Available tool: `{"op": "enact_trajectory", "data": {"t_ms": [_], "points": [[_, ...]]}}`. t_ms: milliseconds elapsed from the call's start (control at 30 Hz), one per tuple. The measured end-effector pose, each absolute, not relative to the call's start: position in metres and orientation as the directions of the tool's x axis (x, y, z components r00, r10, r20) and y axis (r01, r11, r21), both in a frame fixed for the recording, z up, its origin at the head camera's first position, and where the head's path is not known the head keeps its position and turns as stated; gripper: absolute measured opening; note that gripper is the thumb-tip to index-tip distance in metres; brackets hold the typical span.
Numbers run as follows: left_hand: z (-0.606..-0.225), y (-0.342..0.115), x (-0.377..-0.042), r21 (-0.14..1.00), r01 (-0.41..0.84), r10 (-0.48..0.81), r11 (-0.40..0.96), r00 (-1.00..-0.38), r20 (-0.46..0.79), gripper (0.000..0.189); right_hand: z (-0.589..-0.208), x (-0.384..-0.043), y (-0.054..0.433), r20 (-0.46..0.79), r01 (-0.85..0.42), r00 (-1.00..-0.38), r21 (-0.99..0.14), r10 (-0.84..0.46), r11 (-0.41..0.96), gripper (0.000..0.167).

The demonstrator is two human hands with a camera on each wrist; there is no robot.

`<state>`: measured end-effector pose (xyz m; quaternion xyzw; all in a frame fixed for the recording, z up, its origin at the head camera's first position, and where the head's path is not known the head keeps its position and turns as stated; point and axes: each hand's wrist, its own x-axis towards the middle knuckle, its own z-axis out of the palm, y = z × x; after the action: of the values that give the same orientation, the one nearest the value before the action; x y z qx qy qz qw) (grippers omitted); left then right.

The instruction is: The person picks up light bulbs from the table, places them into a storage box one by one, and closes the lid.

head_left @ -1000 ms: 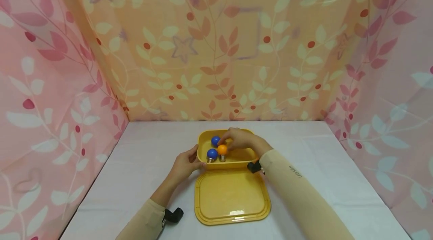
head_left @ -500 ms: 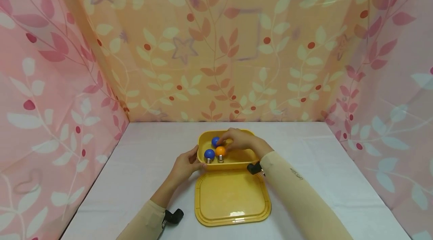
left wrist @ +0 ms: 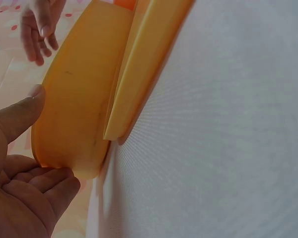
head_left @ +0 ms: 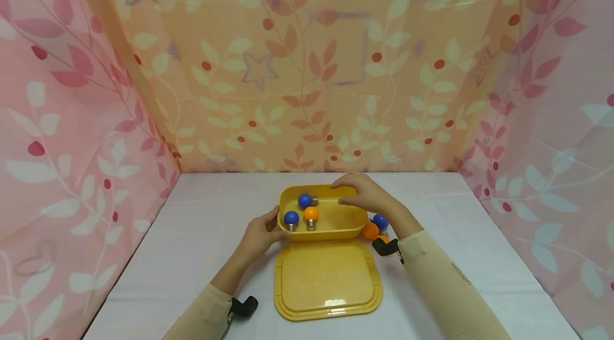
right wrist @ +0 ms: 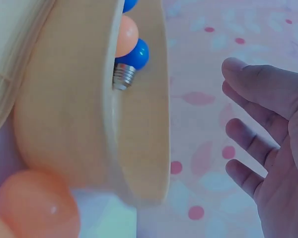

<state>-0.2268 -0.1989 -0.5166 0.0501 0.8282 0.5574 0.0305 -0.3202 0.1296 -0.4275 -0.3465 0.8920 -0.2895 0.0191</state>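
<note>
A yellow plastic box stands open-topped on the white table. Inside its left half lie a blue light bulb at the back, an orange light bulb and another blue light bulb nearer the front. My left hand grips the box's left end, thumb at the front corner and fingers round the side; the left wrist view shows this grip on the box wall. Over the box's right end hovers my right hand, fingers parted and holding nothing.
A yellow lid lies flat just in front of the box. Beside the box's right end, partly behind my right wrist, are a blue bulb and orange bulbs. Patterned cloth walls enclose the table's back and sides.
My right hand has let go inside the box and moved right and up. The front blue bulb and the orange bulb have shifted slightly left. Bulbs outside the box have come into view.
</note>
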Motion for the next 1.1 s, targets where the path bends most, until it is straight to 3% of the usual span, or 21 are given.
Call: {"op": "enact_trajectory", "data": {"t_ms": [733, 1100], "points": [[-0.515, -0.197, -0.227, 0.934, 0.031, 0.112, 0.357, -0.994, -0.010, 0.096, -0.438, -0.264, 0.208, 0.360, -0.584, -0.812, -0.534, -0.460, 0.611, 0.039], [-0.517, -0.197, -0.227, 0.933, 0.027, 0.104, 0.359, -0.994, -0.011, 0.093, -0.473, -0.236, 0.235, 0.294, -0.441, -0.897, -0.618, -0.330, 0.650, 0.040]]}}
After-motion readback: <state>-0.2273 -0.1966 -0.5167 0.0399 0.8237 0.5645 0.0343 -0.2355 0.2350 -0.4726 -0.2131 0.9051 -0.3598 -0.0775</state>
